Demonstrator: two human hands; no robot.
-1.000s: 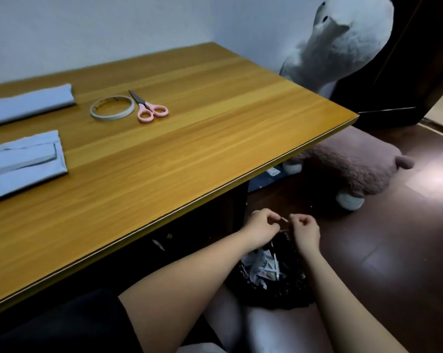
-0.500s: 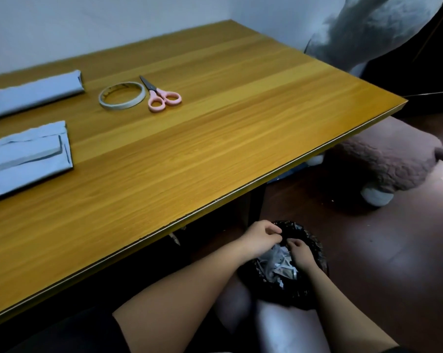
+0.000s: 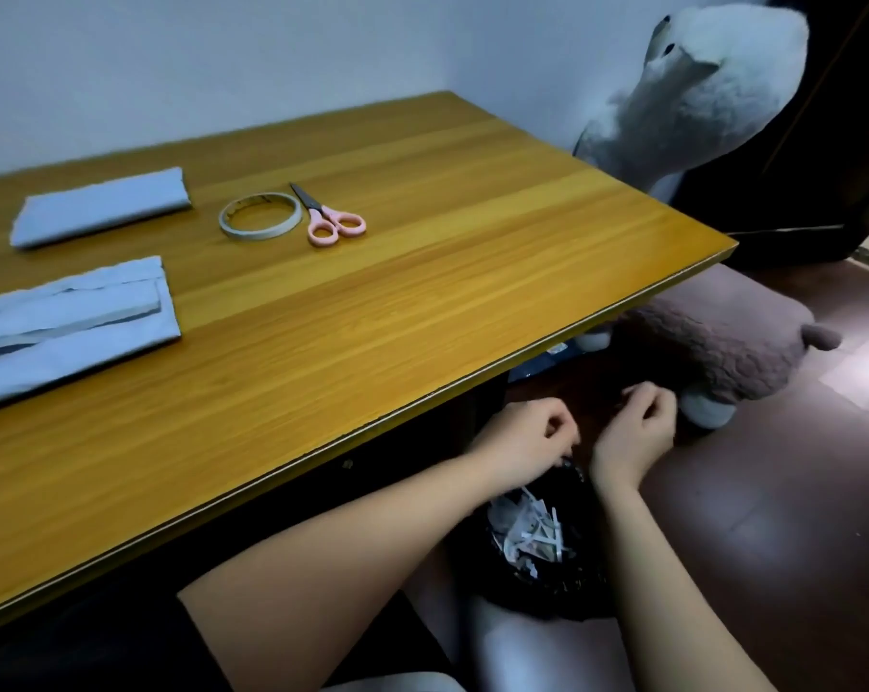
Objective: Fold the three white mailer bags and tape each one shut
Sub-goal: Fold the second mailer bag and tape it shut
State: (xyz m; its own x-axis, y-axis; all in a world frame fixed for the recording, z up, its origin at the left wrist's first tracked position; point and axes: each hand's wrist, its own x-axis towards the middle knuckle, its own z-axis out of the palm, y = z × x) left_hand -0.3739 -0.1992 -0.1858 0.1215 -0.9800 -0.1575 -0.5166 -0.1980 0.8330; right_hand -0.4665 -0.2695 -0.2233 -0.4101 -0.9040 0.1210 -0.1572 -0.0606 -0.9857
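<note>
We are hovering our left hand (image 3: 527,434) and right hand (image 3: 637,432), loosely curled and holding nothing, over the black bin (image 3: 547,566); the thin white plastic mailer bags (image 3: 73,317) are lying on the wooden table (image 3: 422,317), probably light, limp and slippery, best pinched at the edges.

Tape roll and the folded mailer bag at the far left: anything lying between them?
Nothing: the head view shows bare wooden table between the tape roll and the folded mailer bag.

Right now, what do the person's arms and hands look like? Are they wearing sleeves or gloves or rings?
Both arms are bare from the hands up to the frame's edge: no long sleeves and no gloves. The left hand and the right hand show no rings, watch or bracelets that I can make out. A dark bit of clothing sits near the left upper arm, possibly a short sleeve; I cannot tell for sure.
</note>
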